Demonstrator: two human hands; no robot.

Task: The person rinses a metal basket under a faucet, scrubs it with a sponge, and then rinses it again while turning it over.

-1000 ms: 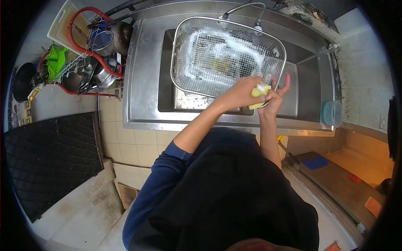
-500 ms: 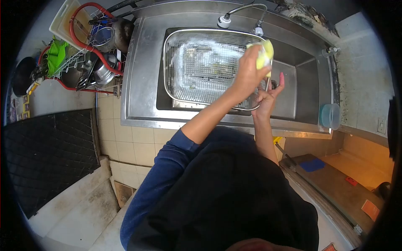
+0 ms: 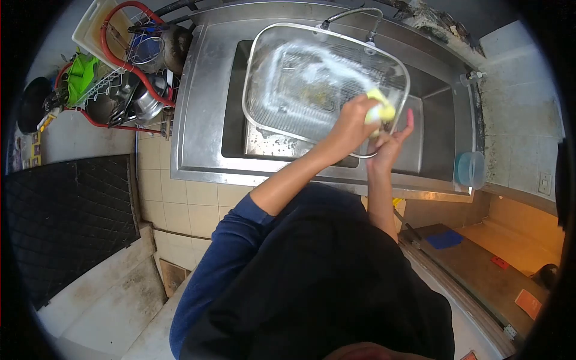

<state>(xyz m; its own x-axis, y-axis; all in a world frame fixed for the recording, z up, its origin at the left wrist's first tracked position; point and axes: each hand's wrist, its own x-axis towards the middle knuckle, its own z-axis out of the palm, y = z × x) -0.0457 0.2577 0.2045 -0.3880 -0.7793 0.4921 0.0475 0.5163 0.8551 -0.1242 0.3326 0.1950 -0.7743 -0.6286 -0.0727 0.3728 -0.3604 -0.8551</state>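
Observation:
A rectangular wire mesh basket (image 3: pixel 273 90) with a metal rim is held tilted over the sink (image 3: pixel 234 138), white suds spread over its mesh. My left hand (image 3: pixel 355 117) is closed around a yellow sponge (image 3: pixel 377 111), pressed against the basket's right side near the lower right corner. At that same corner my right hand (image 3: pixel 388 149) grips the rim from below and outside, one finger stretched upward. Part of its grip is hidden behind the basket and the sponge hand.
A flexible faucet (image 3: pixel 354 10) arches behind the basket. Left of the sink, a red-framed dish rack (image 3: pixel 139 72) holds pots and utensils. A blue-tinted plastic container (image 3: pixel 472 169) stands at the right edge. A brown shelf (image 3: pixel 474 255) lies lower right.
The basket has turned clockwise and shifted up and right, now covering part of the faucet. The sponge in my left hand has slid down along the basket's right side.

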